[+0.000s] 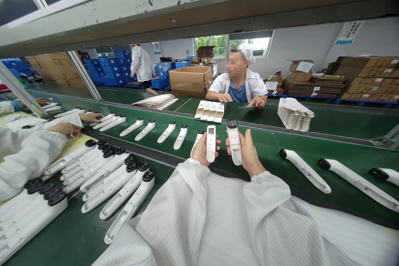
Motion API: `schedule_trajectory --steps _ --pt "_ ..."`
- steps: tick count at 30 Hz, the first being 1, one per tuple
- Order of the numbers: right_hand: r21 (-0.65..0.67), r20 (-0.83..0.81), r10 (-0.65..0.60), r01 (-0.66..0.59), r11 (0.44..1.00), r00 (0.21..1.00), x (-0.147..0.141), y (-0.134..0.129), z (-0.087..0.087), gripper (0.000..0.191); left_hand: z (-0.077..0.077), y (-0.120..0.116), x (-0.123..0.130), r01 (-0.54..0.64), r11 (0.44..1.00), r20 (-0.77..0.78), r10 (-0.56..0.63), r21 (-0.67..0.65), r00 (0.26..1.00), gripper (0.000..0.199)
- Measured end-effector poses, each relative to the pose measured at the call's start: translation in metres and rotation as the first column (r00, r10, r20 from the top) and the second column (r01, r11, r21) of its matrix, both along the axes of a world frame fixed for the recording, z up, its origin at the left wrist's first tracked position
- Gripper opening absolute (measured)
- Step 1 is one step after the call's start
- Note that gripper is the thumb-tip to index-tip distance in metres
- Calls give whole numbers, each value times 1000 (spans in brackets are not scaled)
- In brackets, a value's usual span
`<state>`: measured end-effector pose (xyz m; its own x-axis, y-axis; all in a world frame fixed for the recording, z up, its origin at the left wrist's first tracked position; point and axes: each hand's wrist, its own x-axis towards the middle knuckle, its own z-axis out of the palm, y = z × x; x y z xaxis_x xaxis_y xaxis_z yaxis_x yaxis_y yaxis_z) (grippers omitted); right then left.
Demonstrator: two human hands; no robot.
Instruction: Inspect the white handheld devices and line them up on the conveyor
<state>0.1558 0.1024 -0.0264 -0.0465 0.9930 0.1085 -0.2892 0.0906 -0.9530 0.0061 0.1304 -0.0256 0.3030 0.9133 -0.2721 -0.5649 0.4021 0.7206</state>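
My left hand (pixel 202 149) holds a white handheld thermometer (pixel 211 143) upright, its small dark screen facing me. In my right hand (pixel 249 153) is another white thermometer (pixel 234 143) with a black head, its open battery compartment towards me. The two devices are side by side, apart. Just left of my left hand, one more thermometer (pixel 197 142) lies on the green belt (pixel 262 137), partly hidden by the hand. Several similar devices lie in a row along the belt to the left, and others (pixel 305 170) to the right.
Many thermometers (pixel 129 208) lie grouped at the lower left, near a co-worker's hands (pixel 67 129). Across the belt sits a person with folded white boxes (pixel 209 110). A cardboard stack (pixel 294 114) stands right; a metal shelf (pixel 174 4) hangs overhead.
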Motion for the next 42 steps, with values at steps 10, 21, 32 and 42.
schedule_trajectory --steps 10,21,32,42 --pt "53 330 -128 118 992 935 8 0 3 44 1 -5 6 15 1000 -21 -15 3 1000 45" --pt "-36 994 -25 525 850 110 75 1 -14 36 3 -19 25 49 999 -45 -50 -17 998 34" --pt "23 241 95 -104 994 966 21 1 -4 44 -6 -15 44 -140 956 -340 226 260 913 25" --pt "-112 476 -51 118 987 878 31 4 -4 29 -27 4 37 207 886 -873 324 416 365 48"
